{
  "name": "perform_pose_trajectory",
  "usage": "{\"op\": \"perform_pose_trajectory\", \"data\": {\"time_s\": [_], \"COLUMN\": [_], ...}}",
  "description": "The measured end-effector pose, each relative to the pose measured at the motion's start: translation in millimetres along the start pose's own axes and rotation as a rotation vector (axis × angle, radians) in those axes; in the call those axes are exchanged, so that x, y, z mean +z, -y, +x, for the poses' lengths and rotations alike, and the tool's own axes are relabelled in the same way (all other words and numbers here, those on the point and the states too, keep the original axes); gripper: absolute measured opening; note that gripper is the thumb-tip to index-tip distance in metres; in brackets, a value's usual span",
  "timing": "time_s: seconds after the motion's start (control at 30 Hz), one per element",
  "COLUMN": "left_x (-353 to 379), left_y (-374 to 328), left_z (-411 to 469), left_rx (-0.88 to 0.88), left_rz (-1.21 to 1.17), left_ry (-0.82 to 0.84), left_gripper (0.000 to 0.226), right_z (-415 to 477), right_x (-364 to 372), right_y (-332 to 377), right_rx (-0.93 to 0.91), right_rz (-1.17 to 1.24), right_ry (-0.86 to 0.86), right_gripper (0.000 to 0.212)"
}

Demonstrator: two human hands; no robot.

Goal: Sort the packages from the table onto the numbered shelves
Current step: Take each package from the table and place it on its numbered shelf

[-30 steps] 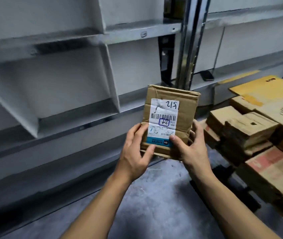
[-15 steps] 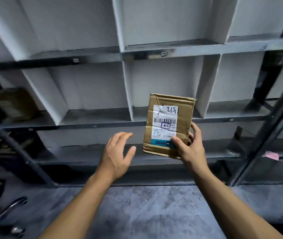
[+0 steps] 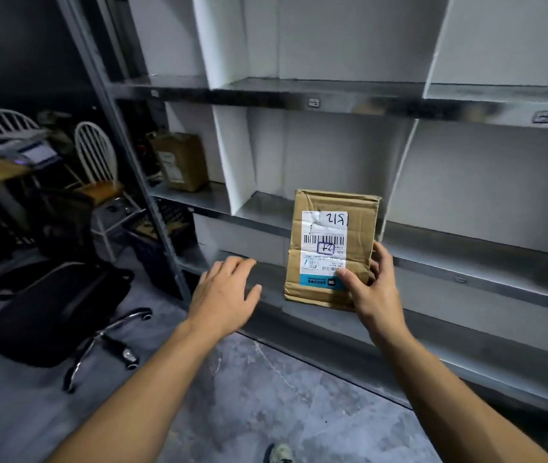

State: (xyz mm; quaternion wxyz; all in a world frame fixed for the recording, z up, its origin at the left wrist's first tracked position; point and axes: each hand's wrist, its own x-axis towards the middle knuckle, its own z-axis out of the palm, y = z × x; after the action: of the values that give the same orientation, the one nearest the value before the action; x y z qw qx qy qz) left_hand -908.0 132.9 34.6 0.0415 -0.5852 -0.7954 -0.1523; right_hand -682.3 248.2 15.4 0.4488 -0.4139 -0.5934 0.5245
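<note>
A flat cardboard package is held upright in front of the grey shelves, level with the middle compartment. It is gripped at its lower right corner by the right hand — thumb pressed on the white label, fingers curled behind. The left hand is held open just beside it, palm down, with nothing in it. A second brown package is seen standing in the compartment further left — beyond it, a black office chair is seen lying on the floor.
</note>
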Motion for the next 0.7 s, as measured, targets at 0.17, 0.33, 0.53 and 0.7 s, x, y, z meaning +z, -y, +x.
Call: {"op": "perform_pose_trajectory", "data": {"time_s": [0.17, 0.33, 0.53, 0.7], "left_x": [-1, -3, -2, 4], "left_y": [49, 91, 128, 157], "left_z": [39, 87, 127, 144], "left_rx": [-0.083, -0.113, -0.132, -0.151], "left_rz": [0.033, 0.052, 0.031, 0.018], "left_ry": [0.015, 0.021, -0.028, -0.028], "left_gripper": [0.053, 0.052, 0.048, 0.048], "right_z": [60, 113, 165, 188], "right_x": [63, 116, 165, 195], "right_y": [-7, -10, -8, -11], "right_rx": [-0.006, 0.0, -0.013, -0.02], "right_rz": [-0.02, -0.03, -0.044, -0.056], "right_ry": [0.072, 0.11, 0.176, 0.212], "right_gripper": [0.073, 0.074, 0.074, 0.075]}}
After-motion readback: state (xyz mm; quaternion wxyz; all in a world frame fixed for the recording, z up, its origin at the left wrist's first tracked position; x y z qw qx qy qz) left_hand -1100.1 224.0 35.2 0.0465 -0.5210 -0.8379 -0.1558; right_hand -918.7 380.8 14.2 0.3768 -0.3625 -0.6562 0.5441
